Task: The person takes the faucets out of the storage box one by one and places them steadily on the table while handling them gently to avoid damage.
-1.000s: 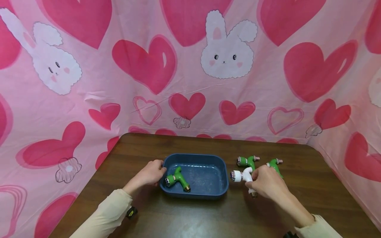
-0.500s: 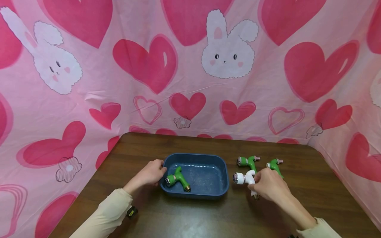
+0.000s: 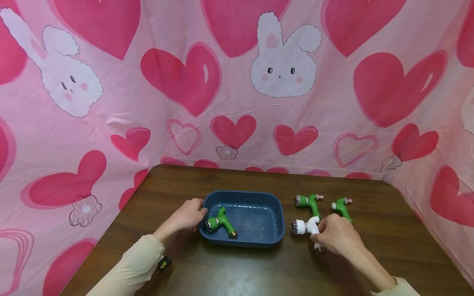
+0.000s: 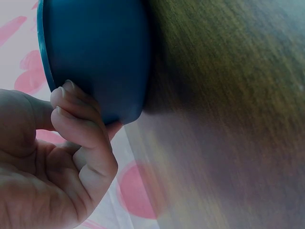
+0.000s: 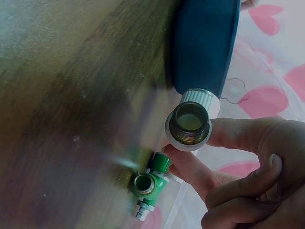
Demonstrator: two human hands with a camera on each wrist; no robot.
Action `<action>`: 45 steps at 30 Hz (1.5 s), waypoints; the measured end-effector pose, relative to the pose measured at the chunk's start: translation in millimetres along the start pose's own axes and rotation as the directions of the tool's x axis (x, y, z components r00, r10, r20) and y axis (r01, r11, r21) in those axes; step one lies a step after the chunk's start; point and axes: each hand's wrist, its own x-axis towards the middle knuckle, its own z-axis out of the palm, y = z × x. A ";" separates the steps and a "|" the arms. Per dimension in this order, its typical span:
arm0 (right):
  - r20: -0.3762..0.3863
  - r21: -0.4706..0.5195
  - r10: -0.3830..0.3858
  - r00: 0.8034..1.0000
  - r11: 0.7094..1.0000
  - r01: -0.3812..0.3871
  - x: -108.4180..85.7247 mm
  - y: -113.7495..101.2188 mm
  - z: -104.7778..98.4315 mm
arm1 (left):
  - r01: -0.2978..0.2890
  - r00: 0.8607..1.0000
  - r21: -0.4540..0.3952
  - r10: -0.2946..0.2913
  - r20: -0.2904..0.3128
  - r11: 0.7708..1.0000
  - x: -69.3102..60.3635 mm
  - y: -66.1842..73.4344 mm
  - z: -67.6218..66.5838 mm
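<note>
My left hand (image 3: pixel 187 214) grips the left rim of a blue plastic basin (image 3: pixel 255 242), its curled fingers (image 4: pixel 78 117) against the outer wall. Inside the basin, at its left, lies a green faucet (image 3: pixel 222 222) with a brass threaded end. To the right of the basin, my right hand (image 3: pixel 338 234) pinches a white faucet (image 3: pixel 312 226) between thumb and finger. The white ribbed knob points towards the basin. The open threaded end of the white faucet (image 5: pixel 190 125) faces the right wrist camera. Whether it touches the table I cannot tell.
Behind the right hand two more green faucets lie on the table, one nearer the basin (image 3: pixel 309 201) and one farther right (image 3: pixel 342 207), partly hidden by the hand. The brown wooden table (image 3: pixel 237 267) is enclosed by a pink heart-patterned cloth (image 3: pixel 237 102).
My right hand has moved slightly right and nearer to me with the white faucet, away from the basin. The left hand and basin have stayed put.
</note>
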 end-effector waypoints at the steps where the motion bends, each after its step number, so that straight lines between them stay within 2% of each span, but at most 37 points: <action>1: 0.002 0.001 0.001 1.000 1.000 -0.001 -0.4 0.5 0.3 | 0.002 1.000 -0.003 -0.002 0.001 1.000 0.1 0.1 -0.2; 12: -0.002 0.000 -0.002 1.000 1.000 0.002 -1.8 6.7 4.4 | 0.011 1.000 0.012 -0.010 -0.006 1.000 2.6 -1.6 0.7; 25: 0.005 0.008 0.011 1.000 1.000 -0.011 -4.6 16.1 8.3 | 0.006 1.000 0.005 -0.006 0.005 1.000 -0.1 1.0 -1.0; 45: 0.031 0.005 0.062 0.998 0.998 -0.062 -3.8 25.4 8.7 | 0.010 1.000 -0.002 -0.010 0.003 1.000 1.6 -0.8 0.6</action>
